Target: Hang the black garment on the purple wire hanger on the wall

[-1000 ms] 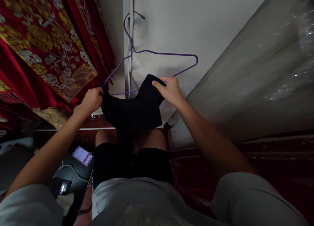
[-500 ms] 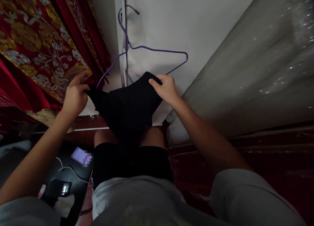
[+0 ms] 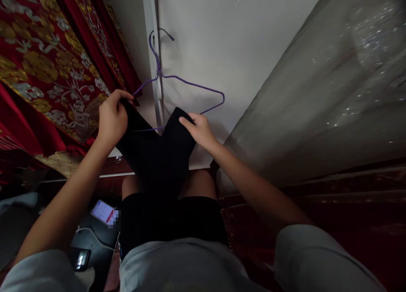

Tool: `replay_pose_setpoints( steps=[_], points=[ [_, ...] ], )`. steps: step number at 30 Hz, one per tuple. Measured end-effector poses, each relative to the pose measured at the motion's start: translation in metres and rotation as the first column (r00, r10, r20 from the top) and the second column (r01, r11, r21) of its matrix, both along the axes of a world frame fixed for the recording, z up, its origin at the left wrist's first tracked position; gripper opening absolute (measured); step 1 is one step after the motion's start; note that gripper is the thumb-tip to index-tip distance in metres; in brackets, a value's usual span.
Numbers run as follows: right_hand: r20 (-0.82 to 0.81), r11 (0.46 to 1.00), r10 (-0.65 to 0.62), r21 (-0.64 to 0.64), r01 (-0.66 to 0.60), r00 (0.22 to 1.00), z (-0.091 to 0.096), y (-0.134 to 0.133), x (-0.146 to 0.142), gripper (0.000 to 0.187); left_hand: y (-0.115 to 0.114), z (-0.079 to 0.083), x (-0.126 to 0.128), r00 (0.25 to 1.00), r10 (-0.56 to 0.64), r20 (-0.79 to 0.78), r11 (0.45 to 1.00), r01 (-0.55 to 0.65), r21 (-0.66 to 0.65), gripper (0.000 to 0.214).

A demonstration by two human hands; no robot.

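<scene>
A black garment (image 3: 155, 161) hangs between my hands, its lower part draped over my lap; its exact kind is hard to make out. My left hand (image 3: 114, 116) is closed on its upper left part, against the left arm of a purple wire hanger (image 3: 193, 84). With thumb and fingers, my right hand (image 3: 199, 129) pinches the garment's upper right corner. The hanger's right arm stands bare above that corner. Its hook is at a narrow white upright (image 3: 152, 12), and part of its lower bar shows behind the garment.
Red curtain fabric with gold and silver flowers (image 3: 44, 63) hangs at the left. Plastic-wrapped grey material (image 3: 285, 114) leans at the right. A lit phone (image 3: 103, 211), a white cable (image 3: 95, 237) and a dark device (image 3: 81, 259) lie on a dark surface at lower left.
My left hand has moved right and up, over the hanger's left arm, with the garment's left part. The garment's top now dips in the middle, baring the lower bar. My right hand shifted slightly left.
</scene>
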State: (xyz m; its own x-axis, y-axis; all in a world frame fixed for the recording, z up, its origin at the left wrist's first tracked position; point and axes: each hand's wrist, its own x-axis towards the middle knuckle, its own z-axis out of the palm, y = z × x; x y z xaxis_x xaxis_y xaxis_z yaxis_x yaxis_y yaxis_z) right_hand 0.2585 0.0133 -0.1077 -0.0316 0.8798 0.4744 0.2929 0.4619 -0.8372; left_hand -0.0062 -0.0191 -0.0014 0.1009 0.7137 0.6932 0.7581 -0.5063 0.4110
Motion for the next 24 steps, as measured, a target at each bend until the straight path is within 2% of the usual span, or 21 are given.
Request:
replay_pose_setpoints(
  steps=[3,6,8,12,15,17,19,21,23,24],
  points=[
    [-0.025,0.999,0.004,0.042,-0.003,1.0,0.0,-0.004,-0.002,0.045,0.016,-0.002,0.005,1.0,-0.013,-0.023,1.0,0.013,-0.014,0.034],
    [0.001,0.986,-0.023,0.167,0.022,1.0,0.005,-0.013,0.007,0.034,0.028,-0.005,-0.004,0.989,-0.004,-0.146,1.0,-0.001,-0.031,0.03],
    [0.007,0.955,-0.137,0.268,0.13,0.991,0.013,-0.02,0.019,0.033,0.034,-0.004,-0.013,0.974,0.031,-0.225,0.999,-0.038,-0.026,0.028],
    [-0.075,0.839,-0.388,0.385,0.385,0.919,0.036,-0.027,0.052,0.041,0.04,0.003,-0.024,0.96,0.058,-0.275,0.995,-0.079,-0.066,0.022],
    [-0.108,0.817,-0.423,0.385,0.431,0.9,0.052,-0.022,0.073,0.039,0.04,0.01,-0.024,0.958,0.023,-0.286,0.99,-0.062,-0.128,0.025],
    [-0.092,0.842,-0.411,0.343,0.416,0.907,0.06,-0.017,0.084,0.037,0.039,0.012,-0.024,0.959,0.007,-0.283,0.989,-0.049,-0.14,0.027],
    [-0.029,0.909,-0.353,0.226,0.351,0.935,0.064,-0.013,0.092,0.044,0.037,0.012,-0.028,0.963,0.007,-0.269,0.989,-0.046,-0.139,0.025],
    [0.014,0.984,-0.174,0.035,0.174,0.985,0.068,-0.01,0.095,0.053,0.038,0.01,-0.033,0.971,0.032,-0.236,0.991,-0.062,-0.122,0.024],
    [-0.021,0.994,0.043,-0.098,-0.045,0.999,0.07,-0.008,0.088,0.059,0.043,0.004,-0.038,0.987,0.039,-0.155,0.991,-0.057,-0.117,0.027],
    [-0.012,0.994,0.072,-0.083,-0.073,0.997,0.071,-0.007,0.082,0.062,0.048,0.0,-0.039,0.994,0.017,-0.105,0.991,-0.03,-0.127,0.028]
  ],
)
